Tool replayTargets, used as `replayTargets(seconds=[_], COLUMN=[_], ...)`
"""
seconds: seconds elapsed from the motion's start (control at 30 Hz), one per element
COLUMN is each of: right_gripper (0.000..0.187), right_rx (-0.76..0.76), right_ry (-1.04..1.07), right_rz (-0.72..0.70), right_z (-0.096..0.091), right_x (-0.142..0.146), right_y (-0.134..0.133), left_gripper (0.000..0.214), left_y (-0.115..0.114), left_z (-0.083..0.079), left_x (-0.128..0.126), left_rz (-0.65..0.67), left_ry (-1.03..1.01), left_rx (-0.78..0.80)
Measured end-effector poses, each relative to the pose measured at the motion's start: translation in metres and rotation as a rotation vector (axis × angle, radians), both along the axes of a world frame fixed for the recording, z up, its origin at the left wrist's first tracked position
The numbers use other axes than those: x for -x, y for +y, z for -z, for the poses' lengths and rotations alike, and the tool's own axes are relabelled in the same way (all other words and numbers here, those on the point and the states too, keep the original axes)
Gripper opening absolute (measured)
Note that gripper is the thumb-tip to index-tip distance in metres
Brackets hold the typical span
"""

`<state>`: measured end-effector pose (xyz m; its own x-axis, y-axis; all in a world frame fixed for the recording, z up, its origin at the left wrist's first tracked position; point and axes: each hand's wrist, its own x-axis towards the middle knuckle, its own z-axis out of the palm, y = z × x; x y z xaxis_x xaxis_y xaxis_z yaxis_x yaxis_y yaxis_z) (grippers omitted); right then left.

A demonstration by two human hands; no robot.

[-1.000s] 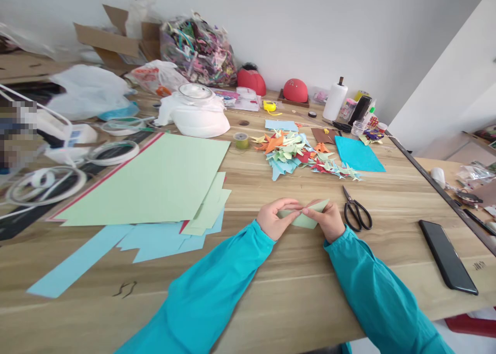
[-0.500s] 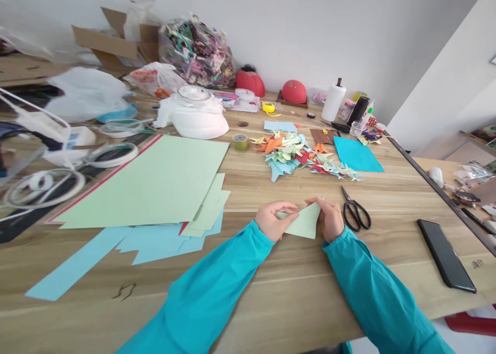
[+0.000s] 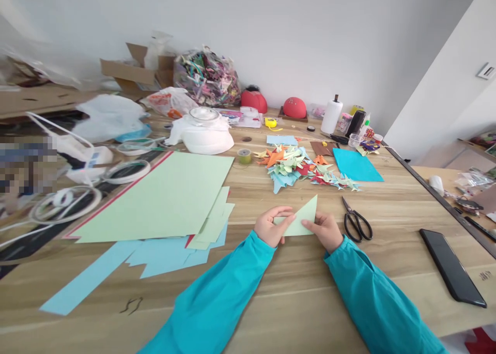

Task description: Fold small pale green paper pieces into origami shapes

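Observation:
A small sheet of light green paper [image 3: 304,222], folded on a slant with one pointed corner up, is held between my two hands above the wooden table. My left hand [image 3: 272,227] pinches its left side, thumb on top. On the right side, my right hand [image 3: 325,231] grips it with the thumb pressed on the near face and the fingers behind. Black-handled scissors [image 3: 356,219] lie just right of my right hand. Beyond the paper is a heap of folded paper pieces [image 3: 289,163] in green, orange, red and blue.
Large green sheets [image 3: 163,199] and blue paper strips [image 3: 93,276] lie to the left. A black phone [image 3: 451,266] rests at the right. Farther back are a thread spool [image 3: 244,156], a turquoise sheet [image 3: 358,164], a yellow tape measure [image 3: 270,122] and white coiled cables [image 3: 64,204].
The green paper has turned so its folded point now stands up. My right thumb has moved onto its near face. The camera view has shifted slightly.

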<state>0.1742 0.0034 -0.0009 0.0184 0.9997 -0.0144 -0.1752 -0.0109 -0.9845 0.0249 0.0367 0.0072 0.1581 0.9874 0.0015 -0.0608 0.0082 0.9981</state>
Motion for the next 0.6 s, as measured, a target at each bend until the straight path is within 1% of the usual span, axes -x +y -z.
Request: replayTargets(seconds=[0.1,0.13,0.23,0.33,0.43,0.6], right_gripper=[0.031,0.033,0.034,0.032,0.031,0.034], right_rx=[-0.035,-0.043,-0.060,-0.078,-0.088,-0.092], right_ry=[-0.061,-0.075,-0.083,-0.105,-0.146,-0.121], right_rz=[0.135,0.164,0.169,0.131,0.121,0.196], right_z=[0.002,0.002,0.003,0.004,0.006,0.010], right_x=[-0.002,-0.002,-0.003,-0.002,0.000,0.000], right_y=[0.002,0.003,0.004,0.004,0.005,0.006], left_gripper=[0.055,0.055,0.034,0.025,0.025,0.037], left_y=[0.004,0.006,0.010,0.011,0.010,0.012], left_z=[0.004,0.006,0.009,0.010,0.009,0.008], left_x=[-0.001,-0.001,-0.001,0.000,0.000,0.001], left_rz=[0.023,0.024,0.067,0.060,0.047,0.115], left_ry=[-0.118,-0.137,-0.078,-0.043,-0.059,-0.154], left_rx=[-0.005,0.003,0.037,0.004,-0.028,-0.010])
